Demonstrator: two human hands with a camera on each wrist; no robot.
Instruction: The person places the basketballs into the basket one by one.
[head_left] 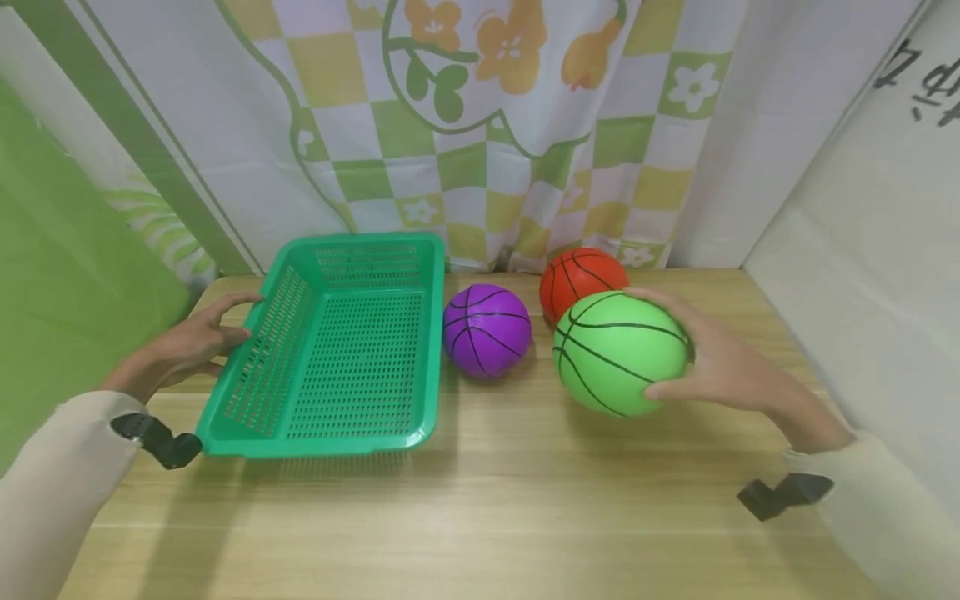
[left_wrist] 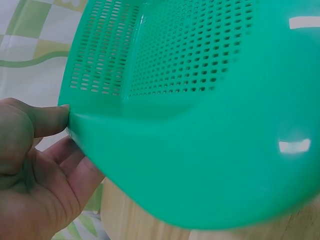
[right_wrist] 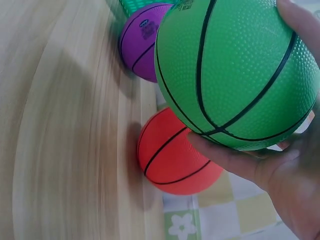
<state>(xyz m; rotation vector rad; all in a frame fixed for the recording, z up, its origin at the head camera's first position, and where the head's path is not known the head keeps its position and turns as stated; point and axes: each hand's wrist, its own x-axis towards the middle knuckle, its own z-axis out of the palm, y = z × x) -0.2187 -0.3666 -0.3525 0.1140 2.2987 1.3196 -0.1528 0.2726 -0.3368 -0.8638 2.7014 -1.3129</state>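
Note:
A green plastic basket (head_left: 352,375) with slotted walls stands at the left of the table, nothing inside it. My left hand (head_left: 191,342) pinches its left rim between thumb and fingers, as the left wrist view shows up close with the hand (left_wrist: 40,165) at the basket's edge (left_wrist: 150,150). My right hand (head_left: 720,358) grips a light green basketball (head_left: 622,354) from its right side. In the right wrist view that ball (right_wrist: 230,75) is off the table, thumb and fingers spread round it. A purple basketball (head_left: 487,332) sits beside the basket's right wall. Partly hidden behind the green ball is a red basketball (head_left: 581,275).
The wooden table (head_left: 480,517) runs up to a checked, flowered curtain (head_left: 465,167) at the back. A pale wall (head_left: 862,208) with dark writing borders the right side. Green cloth (head_left: 67,250) hangs at the left.

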